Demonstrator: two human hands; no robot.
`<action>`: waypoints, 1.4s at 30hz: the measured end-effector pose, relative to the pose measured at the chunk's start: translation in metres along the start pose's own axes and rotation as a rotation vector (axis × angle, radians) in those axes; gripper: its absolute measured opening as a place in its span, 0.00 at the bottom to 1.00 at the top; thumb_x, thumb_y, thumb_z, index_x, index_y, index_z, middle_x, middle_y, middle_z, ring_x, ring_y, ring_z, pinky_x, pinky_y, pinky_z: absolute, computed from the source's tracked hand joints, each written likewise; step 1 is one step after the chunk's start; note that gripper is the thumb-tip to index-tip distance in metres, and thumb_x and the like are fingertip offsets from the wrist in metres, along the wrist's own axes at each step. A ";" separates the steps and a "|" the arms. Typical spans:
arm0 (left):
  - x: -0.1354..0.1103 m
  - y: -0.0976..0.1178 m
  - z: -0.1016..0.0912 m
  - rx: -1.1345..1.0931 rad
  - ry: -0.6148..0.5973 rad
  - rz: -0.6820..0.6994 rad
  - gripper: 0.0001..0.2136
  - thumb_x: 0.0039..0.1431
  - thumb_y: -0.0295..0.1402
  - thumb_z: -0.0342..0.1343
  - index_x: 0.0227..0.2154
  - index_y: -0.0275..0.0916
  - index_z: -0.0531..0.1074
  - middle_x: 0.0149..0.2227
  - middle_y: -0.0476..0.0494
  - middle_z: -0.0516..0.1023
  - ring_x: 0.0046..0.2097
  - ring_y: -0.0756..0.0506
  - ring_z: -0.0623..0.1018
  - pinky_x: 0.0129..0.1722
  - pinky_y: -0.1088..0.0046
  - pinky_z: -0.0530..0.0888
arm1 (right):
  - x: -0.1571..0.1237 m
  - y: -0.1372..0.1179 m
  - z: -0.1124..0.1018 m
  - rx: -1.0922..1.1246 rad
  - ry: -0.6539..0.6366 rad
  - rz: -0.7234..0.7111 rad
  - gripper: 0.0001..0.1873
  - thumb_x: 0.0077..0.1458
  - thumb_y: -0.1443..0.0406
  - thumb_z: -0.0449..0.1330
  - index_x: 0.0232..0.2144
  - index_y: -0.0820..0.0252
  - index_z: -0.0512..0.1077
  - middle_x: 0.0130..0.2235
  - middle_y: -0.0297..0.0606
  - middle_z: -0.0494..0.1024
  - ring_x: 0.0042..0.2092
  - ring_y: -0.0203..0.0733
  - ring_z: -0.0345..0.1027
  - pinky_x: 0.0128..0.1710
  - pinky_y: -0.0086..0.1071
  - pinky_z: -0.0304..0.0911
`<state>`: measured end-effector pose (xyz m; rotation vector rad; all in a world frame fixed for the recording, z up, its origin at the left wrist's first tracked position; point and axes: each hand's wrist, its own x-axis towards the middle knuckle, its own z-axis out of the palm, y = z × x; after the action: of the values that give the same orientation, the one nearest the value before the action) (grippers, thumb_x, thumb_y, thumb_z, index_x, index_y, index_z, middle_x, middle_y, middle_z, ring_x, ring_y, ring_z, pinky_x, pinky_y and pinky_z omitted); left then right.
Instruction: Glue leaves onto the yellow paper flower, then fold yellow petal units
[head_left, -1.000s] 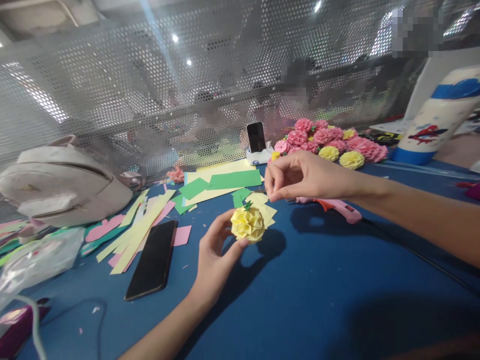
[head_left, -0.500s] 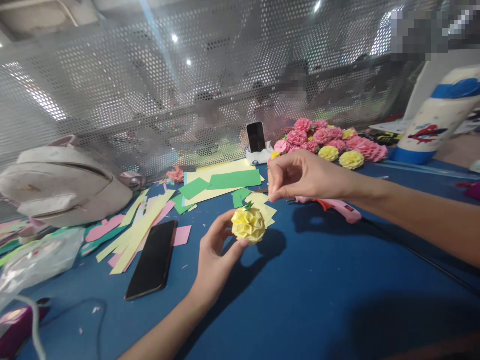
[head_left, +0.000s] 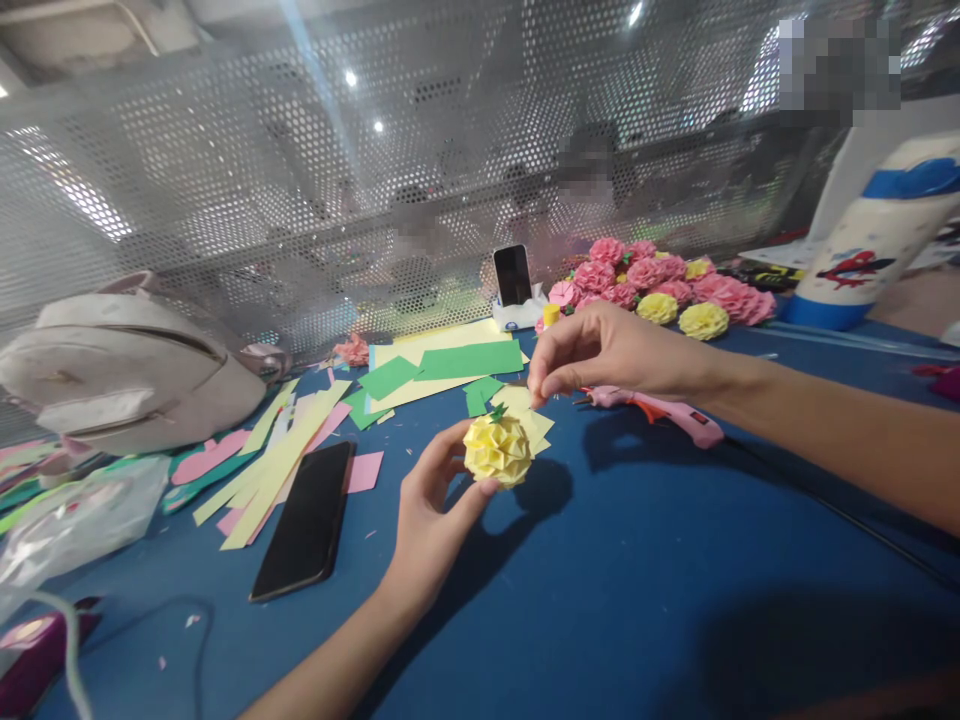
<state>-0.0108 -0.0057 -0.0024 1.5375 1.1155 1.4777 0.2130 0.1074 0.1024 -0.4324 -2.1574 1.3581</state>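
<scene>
My left hand (head_left: 427, 510) grips a folded yellow paper flower ball (head_left: 497, 450) between thumb and fingers, just above the blue table. A small green paper leaf piece (head_left: 498, 411) sits on top of the ball. Up and to the right, my right hand (head_left: 600, 350) has its thumb and fingertips pinched together, apart from the ball. Whatever is in that pinch, if anything, is too small to make out. A pink glue gun (head_left: 690, 420) lies on the table below my right wrist, partly covered by the hand.
Green paper pieces (head_left: 471, 360) and yellow strips (head_left: 292, 460) lie beyond and left. A dark phone (head_left: 304, 520) is by my left forearm. Pink paper flowers (head_left: 660, 275), a bottle (head_left: 862, 250) and a backpack (head_left: 142, 350) stand near the perforated metal screen (head_left: 300, 220).
My right hand has shifted slightly left and its fingers have changed their bend a little. My left hand and the yellow flower ball have stayed in place.
</scene>
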 end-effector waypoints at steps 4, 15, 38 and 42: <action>-0.001 -0.001 0.000 -0.001 -0.002 0.002 0.20 0.59 0.40 0.65 0.54 0.44 0.72 0.54 0.42 0.75 0.51 0.42 0.75 0.50 0.67 0.73 | 0.001 0.003 0.000 0.041 -0.007 -0.008 0.08 0.50 0.63 0.72 0.29 0.59 0.78 0.33 0.34 0.81 0.40 0.39 0.75 0.44 0.33 0.68; 0.000 0.000 0.000 0.006 -0.010 -0.002 0.21 0.60 0.41 0.64 0.54 0.43 0.72 0.54 0.41 0.76 0.51 0.41 0.76 0.51 0.67 0.73 | 0.001 0.002 0.005 0.013 0.019 0.003 0.13 0.50 0.62 0.71 0.26 0.62 0.70 0.33 0.33 0.75 0.33 0.33 0.67 0.34 0.29 0.62; 0.001 0.002 0.001 0.022 0.009 -0.008 0.21 0.58 0.43 0.65 0.52 0.43 0.73 0.53 0.41 0.77 0.49 0.41 0.77 0.48 0.67 0.74 | 0.002 0.007 0.007 -0.029 -0.014 -0.063 0.12 0.48 0.64 0.71 0.22 0.63 0.73 0.34 0.39 0.80 0.37 0.39 0.75 0.40 0.34 0.72; 0.001 0.002 0.001 0.022 0.006 -0.011 0.21 0.58 0.43 0.65 0.52 0.43 0.73 0.53 0.41 0.76 0.49 0.41 0.76 0.49 0.67 0.74 | 0.002 0.008 0.006 -0.050 -0.013 -0.060 0.12 0.47 0.63 0.72 0.22 0.62 0.74 0.34 0.38 0.79 0.37 0.39 0.74 0.40 0.34 0.71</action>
<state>-0.0091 -0.0051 -0.0002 1.5405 1.1453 1.4685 0.2074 0.1072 0.0939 -0.3759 -2.2013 1.2799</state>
